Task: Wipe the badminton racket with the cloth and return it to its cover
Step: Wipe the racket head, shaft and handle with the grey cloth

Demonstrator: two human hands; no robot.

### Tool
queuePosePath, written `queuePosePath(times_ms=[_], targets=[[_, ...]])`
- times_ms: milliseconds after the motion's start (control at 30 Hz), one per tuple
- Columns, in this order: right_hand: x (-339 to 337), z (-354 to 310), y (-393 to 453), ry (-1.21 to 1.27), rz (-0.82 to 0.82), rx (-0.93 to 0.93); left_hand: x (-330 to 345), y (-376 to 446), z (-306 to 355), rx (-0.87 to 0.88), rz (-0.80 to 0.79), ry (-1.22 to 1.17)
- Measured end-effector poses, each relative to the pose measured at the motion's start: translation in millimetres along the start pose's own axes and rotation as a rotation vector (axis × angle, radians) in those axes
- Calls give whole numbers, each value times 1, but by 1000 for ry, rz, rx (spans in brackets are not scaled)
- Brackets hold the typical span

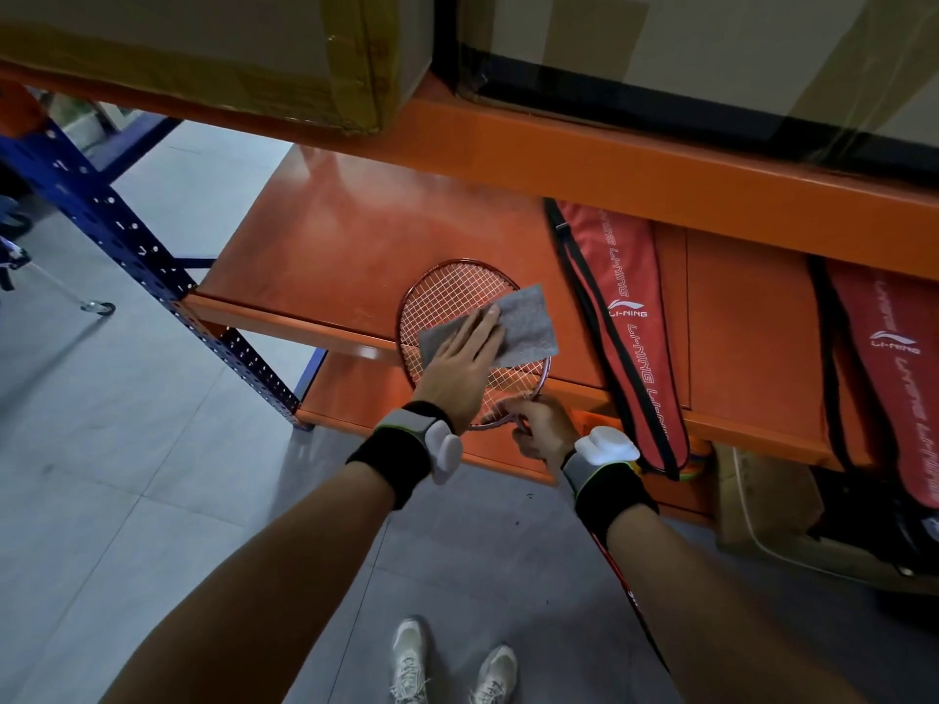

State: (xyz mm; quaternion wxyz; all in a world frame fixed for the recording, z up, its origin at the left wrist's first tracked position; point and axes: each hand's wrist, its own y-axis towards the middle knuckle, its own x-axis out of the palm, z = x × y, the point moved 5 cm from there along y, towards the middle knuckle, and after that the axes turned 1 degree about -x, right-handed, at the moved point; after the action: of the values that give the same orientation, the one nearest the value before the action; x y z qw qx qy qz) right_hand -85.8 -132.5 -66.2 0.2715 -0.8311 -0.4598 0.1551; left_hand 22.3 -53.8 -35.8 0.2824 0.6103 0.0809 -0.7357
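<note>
The red badminton racket lies with its strung head over the front edge of the orange shelf. My left hand presses flat on a grey cloth spread across the strings. My right hand grips the racket at the throat, just below the head; the shaft runs back under my right forearm. A red Li-Ning racket cover with black edging lies on the shelf just right of the racket.
A second red cover lies further right. Large cardboard boxes sit on the upper shelf above. A blue perforated rack post stands at left. Grey tiled floor and my white shoes are below.
</note>
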Motion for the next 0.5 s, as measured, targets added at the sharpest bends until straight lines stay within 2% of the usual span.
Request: queuePosePath(times_ms=[133,233,400,500], targets=[[-2,5,0,-98,11,4,-21,5,-15,-90,119,-162],[-5,5,3,-176,39,-40,-41,3,-38,-325,274,-290],[-9,2,6,-216,55,-78,-56,-10,-86,-571,418,-355],[-9,1,7,-226,55,-93,-58,-25,-111,-809,521,-448]])
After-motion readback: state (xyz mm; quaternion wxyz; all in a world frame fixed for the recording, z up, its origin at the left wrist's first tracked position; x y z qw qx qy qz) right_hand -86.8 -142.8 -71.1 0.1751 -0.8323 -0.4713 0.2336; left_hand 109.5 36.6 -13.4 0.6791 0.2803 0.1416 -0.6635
